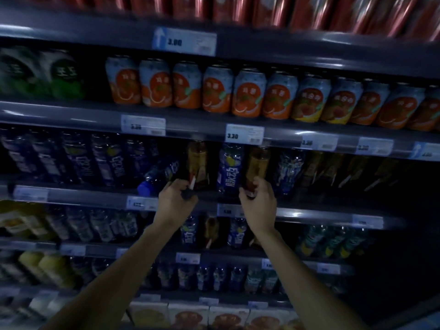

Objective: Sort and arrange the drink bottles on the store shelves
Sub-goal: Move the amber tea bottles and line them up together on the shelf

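Note:
On the dim middle shelf (309,211), my left hand (175,200) grips the base of an amber tea bottle (197,160) that stands upright. My right hand (258,206) is closed around the bottom of a second amber tea bottle (258,166). Between the two stands a blue drink bottle (229,169) with white lettering. Another blue bottle (158,176) lies tipped over to the left of my left hand, its blue cap pointing out over the shelf edge. More blue bottles (78,158) stand in a row to the left, and darker amber bottles (333,167) to the right.
The shelf above carries orange-labelled cans (247,94) and green cans (64,75). Red cans (262,8) fill the top shelf. Lower shelves hold small bottles (209,277), yellow bottles (52,267) and juice cartons (188,315). Price tags (245,134) line the shelf edges.

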`<control>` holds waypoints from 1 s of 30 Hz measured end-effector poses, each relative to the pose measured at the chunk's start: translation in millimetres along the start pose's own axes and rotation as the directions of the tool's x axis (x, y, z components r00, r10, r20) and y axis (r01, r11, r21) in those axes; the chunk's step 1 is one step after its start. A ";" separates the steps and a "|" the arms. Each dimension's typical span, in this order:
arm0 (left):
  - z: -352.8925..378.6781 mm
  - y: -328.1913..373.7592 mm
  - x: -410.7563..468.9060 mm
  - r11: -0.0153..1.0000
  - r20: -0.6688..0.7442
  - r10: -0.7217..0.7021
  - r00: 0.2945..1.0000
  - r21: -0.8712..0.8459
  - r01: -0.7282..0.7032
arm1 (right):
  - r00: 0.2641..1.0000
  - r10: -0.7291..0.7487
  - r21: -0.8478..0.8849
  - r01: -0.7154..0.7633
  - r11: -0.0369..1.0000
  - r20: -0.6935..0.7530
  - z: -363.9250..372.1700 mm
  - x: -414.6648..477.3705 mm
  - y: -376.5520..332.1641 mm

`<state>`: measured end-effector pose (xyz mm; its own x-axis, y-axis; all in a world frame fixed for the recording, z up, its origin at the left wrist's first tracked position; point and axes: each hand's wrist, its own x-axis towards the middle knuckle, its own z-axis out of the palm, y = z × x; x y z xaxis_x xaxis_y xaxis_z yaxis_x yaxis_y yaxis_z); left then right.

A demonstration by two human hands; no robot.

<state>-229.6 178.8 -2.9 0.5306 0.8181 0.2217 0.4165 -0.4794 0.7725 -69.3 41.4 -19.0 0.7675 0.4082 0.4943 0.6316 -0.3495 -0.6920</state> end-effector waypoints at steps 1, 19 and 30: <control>-3.4 -3.4 0.5 1.000 -0.001 -0.004 1.000 -0.003 0.004 | 1.000 0.000 0.006 0.000 1.000 0.003 3.4 -0.4 -3.2; 15.8 -7.4 33.7 0.994 -0.061 -0.010 0.998 -0.114 0.003 | 0.993 0.045 -0.029 -0.048 0.998 -0.112 18.9 22.1 7.5; 30.5 1.4 54.5 0.990 -0.120 -0.016 0.993 -0.138 -0.001 | 0.985 0.078 0.051 -0.071 0.996 -0.151 25.3 32.9 26.7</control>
<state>-177.7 213.0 -7.8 0.4316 0.8579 0.2789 0.3104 -0.4315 0.8470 -30.0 66.9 -34.5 0.8224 0.2472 0.5124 0.5687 -0.3342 -0.7516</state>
